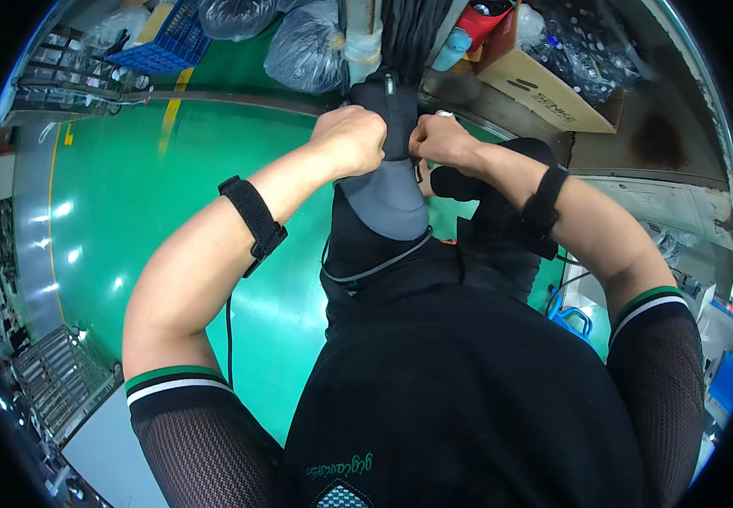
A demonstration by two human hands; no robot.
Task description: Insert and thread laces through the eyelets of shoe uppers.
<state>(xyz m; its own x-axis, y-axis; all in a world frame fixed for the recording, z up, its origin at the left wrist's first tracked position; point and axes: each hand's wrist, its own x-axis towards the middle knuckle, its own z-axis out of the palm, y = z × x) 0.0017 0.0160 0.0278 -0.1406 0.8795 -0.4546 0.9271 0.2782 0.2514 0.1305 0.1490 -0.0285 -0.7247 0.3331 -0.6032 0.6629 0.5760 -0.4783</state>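
Observation:
Over my lap lies a long padded piece (pixel 388 199), black at its far part and grey at its rounded near end. My left hand (pixel 349 140) is closed in a fist on its left edge. Along the opposite edge, my right hand (pixel 441 140) pinches the black part with bent fingers. What exactly lies between the fingertips is hidden. A thin grey cord (pixel 383 269) curves across my thighs below the rounded end. Just beyond the piece, a bundle of long black strips (pixel 417 38) runs away from me.
An open cardboard box (pixel 544 102) filled with small dark and clear parts sits at the far right, by a red item (pixel 478 25). Clear plastic bags (pixel 305 49) and a blue crate (pixel 163 41) stand far left. Green floor (pixel 180 169) spreads leftward; a blue stool (pixel 574 322) is at right.

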